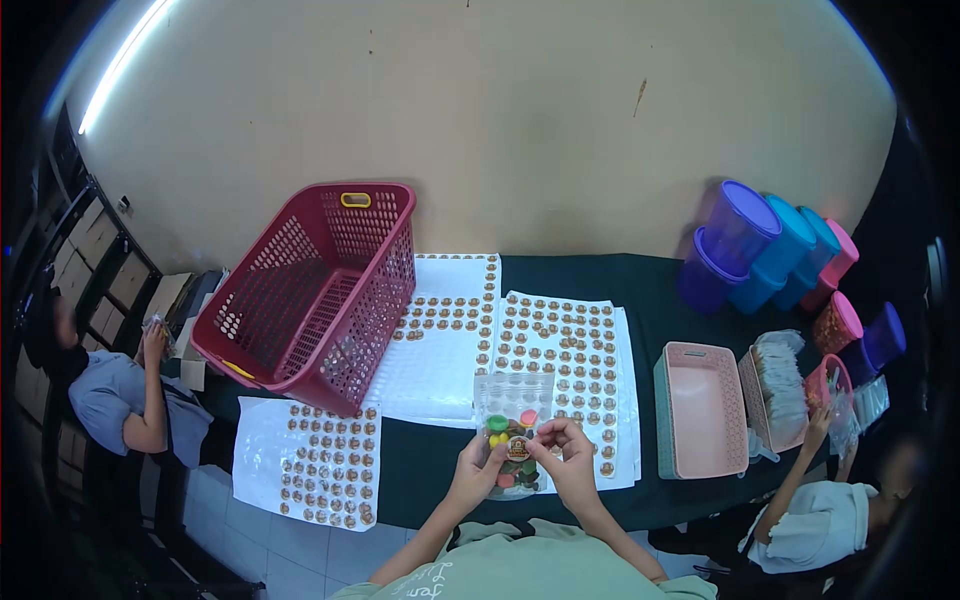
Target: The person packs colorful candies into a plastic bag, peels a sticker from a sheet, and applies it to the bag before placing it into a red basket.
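Pouch point(513, 428), clear, containing coloured pieces, is positioned before the wearer's torso at the near table edge. Left hand point(474, 478) is closed on the pouch's left side, thumb on the front. Right hand point(566, 462) is partly closed, 2 digits at the right edge of 1 round label point(519, 449) on the pouch front; grip on the label cannot be determined. Label sheets point(435, 375) lie beyond.

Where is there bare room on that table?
Bare dark cloth shows between the right-hand sticker sheets and the purple tubs, and between the lower-left sticker sheet and the left hand. The right end is crowded with baskets, packets and another person's hand.
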`<state>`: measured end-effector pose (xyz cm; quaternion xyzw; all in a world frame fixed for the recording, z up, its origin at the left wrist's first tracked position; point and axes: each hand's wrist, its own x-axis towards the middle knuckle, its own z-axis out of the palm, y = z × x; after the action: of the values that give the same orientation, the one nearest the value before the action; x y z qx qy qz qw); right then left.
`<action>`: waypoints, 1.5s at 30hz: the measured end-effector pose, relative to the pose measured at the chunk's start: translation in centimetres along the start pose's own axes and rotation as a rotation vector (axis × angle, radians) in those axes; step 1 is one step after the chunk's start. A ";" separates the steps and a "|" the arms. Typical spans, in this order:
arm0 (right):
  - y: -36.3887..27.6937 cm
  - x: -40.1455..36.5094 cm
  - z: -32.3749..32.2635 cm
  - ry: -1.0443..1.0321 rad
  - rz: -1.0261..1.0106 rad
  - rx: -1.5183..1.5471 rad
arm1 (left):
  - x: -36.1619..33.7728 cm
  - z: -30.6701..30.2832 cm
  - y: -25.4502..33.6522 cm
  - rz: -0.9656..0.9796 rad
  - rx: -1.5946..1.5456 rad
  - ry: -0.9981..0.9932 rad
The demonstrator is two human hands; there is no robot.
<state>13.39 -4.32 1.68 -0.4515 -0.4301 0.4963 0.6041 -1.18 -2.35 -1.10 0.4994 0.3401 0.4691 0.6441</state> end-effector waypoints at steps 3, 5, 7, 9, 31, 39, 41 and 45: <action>-0.5 0.0 -0.2 -0.029 -0.015 -0.046 | 0.1 -0.2 0.1 -0.001 0.043 -0.026; -0.7 0.1 -0.3 -0.043 -0.014 -0.066 | 0.2 0.0 0.1 0.016 0.028 -0.028; -0.6 0.1 -0.3 -0.027 -0.022 -0.067 | 0.2 0.2 0.2 0.031 0.016 -0.027; -0.6 0.1 -0.3 -0.028 -0.025 -0.077 | 0.1 0.5 0.7 0.015 0.020 -0.018; -0.3 0.7 -1.9 -0.034 0.028 -0.211 | 0.3 0.7 0.3 -0.062 0.135 0.008; 1.4 1.1 -1.7 -0.105 0.158 0.048 | 0.3 0.0 0.5 -0.068 0.096 -0.096; 1.8 0.8 -1.3 -0.092 0.137 0.054 | 0.4 0.4 0.9 -0.035 0.080 -0.078; 2.2 0.5 -0.9 -0.048 0.005 -0.091 | 0.7 0.3 1.6 -0.205 0.092 0.016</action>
<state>13.91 -3.67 -0.58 -0.4675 -0.4654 0.4885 0.5711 -1.07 -1.70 0.55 0.4873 0.4156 0.3885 0.6625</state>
